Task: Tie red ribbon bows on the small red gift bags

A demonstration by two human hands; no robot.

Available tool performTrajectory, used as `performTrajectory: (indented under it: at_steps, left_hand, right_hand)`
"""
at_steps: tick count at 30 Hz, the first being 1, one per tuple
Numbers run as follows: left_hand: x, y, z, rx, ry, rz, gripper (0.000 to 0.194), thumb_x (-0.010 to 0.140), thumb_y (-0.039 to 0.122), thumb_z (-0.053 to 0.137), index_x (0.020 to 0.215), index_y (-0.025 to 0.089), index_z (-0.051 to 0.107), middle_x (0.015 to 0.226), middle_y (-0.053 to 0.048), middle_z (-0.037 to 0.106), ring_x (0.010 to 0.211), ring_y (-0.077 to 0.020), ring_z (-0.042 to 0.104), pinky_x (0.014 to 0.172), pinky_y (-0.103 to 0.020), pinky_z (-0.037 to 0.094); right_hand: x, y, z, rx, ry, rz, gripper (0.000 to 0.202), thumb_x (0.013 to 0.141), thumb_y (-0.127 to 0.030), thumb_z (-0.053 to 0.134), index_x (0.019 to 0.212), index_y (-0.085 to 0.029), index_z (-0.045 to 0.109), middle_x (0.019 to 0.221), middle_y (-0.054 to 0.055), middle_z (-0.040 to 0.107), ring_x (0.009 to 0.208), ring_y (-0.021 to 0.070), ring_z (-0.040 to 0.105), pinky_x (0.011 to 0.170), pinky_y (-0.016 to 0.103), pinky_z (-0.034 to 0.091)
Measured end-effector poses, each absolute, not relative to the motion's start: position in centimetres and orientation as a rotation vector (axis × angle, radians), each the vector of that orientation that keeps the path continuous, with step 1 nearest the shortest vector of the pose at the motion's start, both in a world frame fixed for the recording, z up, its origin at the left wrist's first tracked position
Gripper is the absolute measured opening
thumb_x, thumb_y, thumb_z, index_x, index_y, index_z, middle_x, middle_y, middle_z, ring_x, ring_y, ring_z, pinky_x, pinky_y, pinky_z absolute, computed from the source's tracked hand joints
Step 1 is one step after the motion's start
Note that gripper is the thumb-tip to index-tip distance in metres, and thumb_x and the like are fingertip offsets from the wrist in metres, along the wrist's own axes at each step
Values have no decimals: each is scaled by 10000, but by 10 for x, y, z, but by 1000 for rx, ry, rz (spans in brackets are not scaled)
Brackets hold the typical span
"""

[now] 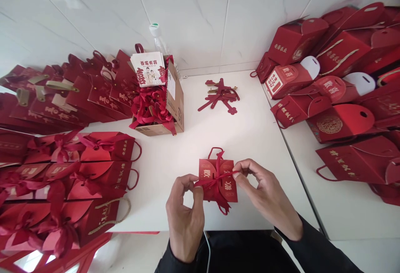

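A small red gift box (231, 186) with gold lettering and cord handles stands near the front edge of the white table. Red ribbon (218, 178) crosses its top in a knot or bow. My left hand (186, 214) is at the box's left side, thumb and forefinger pinching one part of the ribbon. On the right side, my right hand (268, 191) pinches the other part between thumb and fingertips. The ribbon is stretched between both hands over the box.
A cardboard box (175, 102) of red ribbons and cards stands behind left. Ribboned gift boxes (103, 179) and red bags (103, 93) crowd the left. Red straps (220, 96) lie at the back centre, with unribboned boxes (343, 156) at right. A bottle (157, 37) stands by the wall.
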State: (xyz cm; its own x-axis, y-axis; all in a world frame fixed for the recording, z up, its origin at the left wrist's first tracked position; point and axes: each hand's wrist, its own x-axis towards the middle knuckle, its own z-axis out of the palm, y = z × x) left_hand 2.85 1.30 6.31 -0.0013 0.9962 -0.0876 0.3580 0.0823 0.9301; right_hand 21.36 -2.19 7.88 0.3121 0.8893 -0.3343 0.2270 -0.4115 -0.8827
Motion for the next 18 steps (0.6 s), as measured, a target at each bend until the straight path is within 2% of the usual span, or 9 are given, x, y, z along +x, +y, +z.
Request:
performTrajectory:
  at_steps: [6,10,16,18]
  left_hand:
    - [31,16,59,1307,1504,962,49,872,230,621,908,211,648,788,-3,620,693,-147,599,625,-237,500]
    - [34,18,60,1232,1497,984,64,838,228,653,896,205,644,770,-1,611,677,-144,590,593,-220,485]
    - [29,16,67,1187,1343,924,116,871,279,661,951,198,639,791,-17,628,718,-163,592,674,-263,498]
    - [22,15,69,1213,1243,902,176,875,319,665,999,196,644,849,-40,638,801,-193,604,762,-311,510]
  right_hand:
    - [213,-18,77,-1789,-950,1180,188,968,-408,560,894,-253,638,849,10,637,766,190,567,567,271,438]
    - [212,-16,75,-1773,-920,1206,210,968,-420,568,871,-246,634,815,0,637,750,182,585,608,264,476]
    - [221,-24,56,-1766,-907,1168,276,924,-520,636,888,-247,667,794,16,686,663,191,620,555,270,500]
    - [226,-26,44,-1787,-915,1173,335,899,-589,662,918,-257,695,871,42,734,762,230,688,605,279,552]
